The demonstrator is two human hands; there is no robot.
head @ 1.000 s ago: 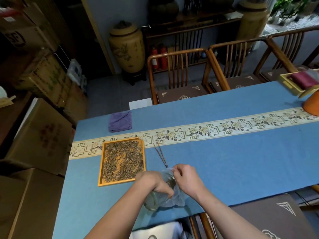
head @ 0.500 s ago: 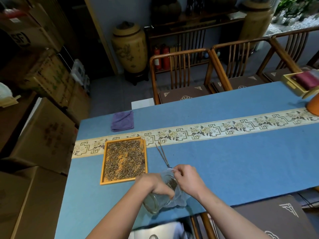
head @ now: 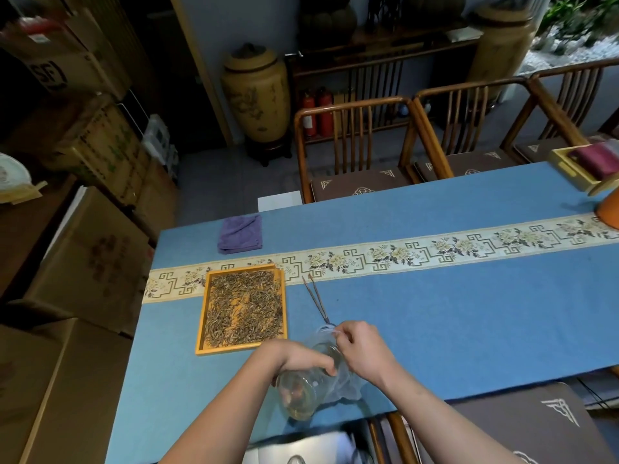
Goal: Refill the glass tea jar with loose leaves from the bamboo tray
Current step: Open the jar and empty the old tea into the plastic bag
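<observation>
The glass tea jar [head: 303, 390] lies tilted near the desk's [head: 469, 313] near edge, mouth toward the far side, gripped by the left hand [head: 296, 358], the right hand [head: 363, 351] pinching at its mouth, the bamboo tray [head: 243, 308] just beyond, nearer the left hand.

Only 2 bare forearms and 2 hands of the person are in view. The left hand [head: 294, 358] and the right hand [head: 363, 351] carry no glove, ring, watch or bracelet. No sleeve covers either forearm up to the lower edge. The fingernails are short and plain.
</observation>
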